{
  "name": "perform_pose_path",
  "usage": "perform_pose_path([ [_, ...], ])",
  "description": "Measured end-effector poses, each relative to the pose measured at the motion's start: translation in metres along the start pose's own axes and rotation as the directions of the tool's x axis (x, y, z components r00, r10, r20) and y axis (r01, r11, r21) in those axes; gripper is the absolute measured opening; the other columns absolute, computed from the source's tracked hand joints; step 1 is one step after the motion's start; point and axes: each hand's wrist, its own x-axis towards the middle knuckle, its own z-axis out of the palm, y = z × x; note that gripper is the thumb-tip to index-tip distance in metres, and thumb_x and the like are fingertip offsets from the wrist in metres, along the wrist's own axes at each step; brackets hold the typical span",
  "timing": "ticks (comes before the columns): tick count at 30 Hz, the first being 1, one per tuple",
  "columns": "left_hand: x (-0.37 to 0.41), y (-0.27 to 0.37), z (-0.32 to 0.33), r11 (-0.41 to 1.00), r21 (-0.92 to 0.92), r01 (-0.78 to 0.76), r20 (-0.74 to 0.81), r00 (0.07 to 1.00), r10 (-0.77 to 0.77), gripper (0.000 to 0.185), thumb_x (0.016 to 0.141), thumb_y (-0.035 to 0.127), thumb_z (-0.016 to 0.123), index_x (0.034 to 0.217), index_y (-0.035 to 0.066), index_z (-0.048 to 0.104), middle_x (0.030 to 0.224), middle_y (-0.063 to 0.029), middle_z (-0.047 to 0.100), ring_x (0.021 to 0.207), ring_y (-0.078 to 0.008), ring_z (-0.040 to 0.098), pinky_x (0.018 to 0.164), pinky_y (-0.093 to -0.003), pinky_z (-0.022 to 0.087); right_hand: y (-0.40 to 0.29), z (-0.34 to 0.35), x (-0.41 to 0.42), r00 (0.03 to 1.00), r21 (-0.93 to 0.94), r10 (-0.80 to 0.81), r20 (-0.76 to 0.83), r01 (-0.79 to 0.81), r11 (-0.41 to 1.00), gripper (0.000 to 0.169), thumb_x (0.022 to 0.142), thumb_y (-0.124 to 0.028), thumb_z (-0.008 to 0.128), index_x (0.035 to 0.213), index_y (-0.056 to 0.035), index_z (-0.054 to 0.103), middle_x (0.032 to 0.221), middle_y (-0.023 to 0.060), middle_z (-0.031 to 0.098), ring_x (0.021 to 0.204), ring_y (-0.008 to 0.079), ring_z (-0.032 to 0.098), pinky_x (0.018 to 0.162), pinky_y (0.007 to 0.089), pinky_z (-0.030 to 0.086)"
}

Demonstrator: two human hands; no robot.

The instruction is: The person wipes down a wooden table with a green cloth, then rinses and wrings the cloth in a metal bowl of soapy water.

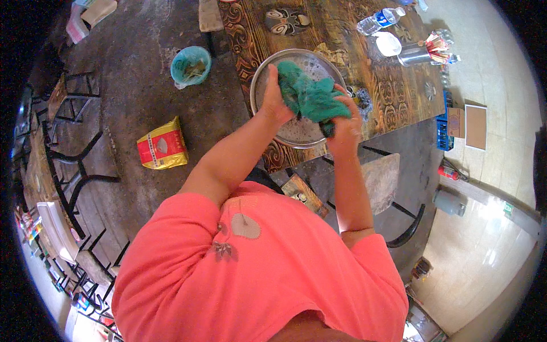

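Observation:
Both hands grip a wet, bunched green cloth above a round metal basin. My left hand presses the cloth's left side with the thumb raised. Around its right end, the fingers of my right hand are closed. A dark piece shows below the cloth by my right hand; I cannot tell whether it is part of the cloth. Foamy water lies in the basin, partly hidden by the cloth and hands. A steel wool scrubber rests on the table just right of the basin.
The carved wooden table bears a plastic bottle, a white bowl and a metal holder with chopsticks. On the floor to the left stand a lined blue bin and a red-and-gold bag. A stool is at right.

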Motion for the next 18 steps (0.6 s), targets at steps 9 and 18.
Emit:
perform_pose_path([
  [9,-0.002,-0.029,-0.016,0.896,-0.285,0.34,0.365,0.903,-0.227,0.057,0.085,0.064,0.046,0.099,0.012,0.063,0.092,-0.0071,0.066,0.082,-0.0244,0.063,0.081,-0.0407,0.051,-0.006,0.045,-0.024,0.84,-0.689,-0.293,0.456,0.542,0.481,0.055,0.067,-0.023,0.072,0.119,-0.0141,0.056,0.141,0.0152,0.036,0.127,0.0385,0.035,0.103,0.0494,0.029],
  [18,0.021,-0.022,-0.022,0.964,-0.118,0.239,0.161,0.962,-0.219,0.043,0.086,0.051,0.051,0.099,0.011,0.06,0.091,-0.0064,0.064,0.08,-0.0226,0.062,0.076,-0.0366,0.052,0.027,0.043,0.004,0.77,-0.626,-0.542,0.337,0.613,0.482,0.048,0.058,-0.027,0.077,0.101,-0.0148,0.06,0.117,0.0128,0.051,0.105,0.0361,0.047,0.091,0.0509,0.037],
])
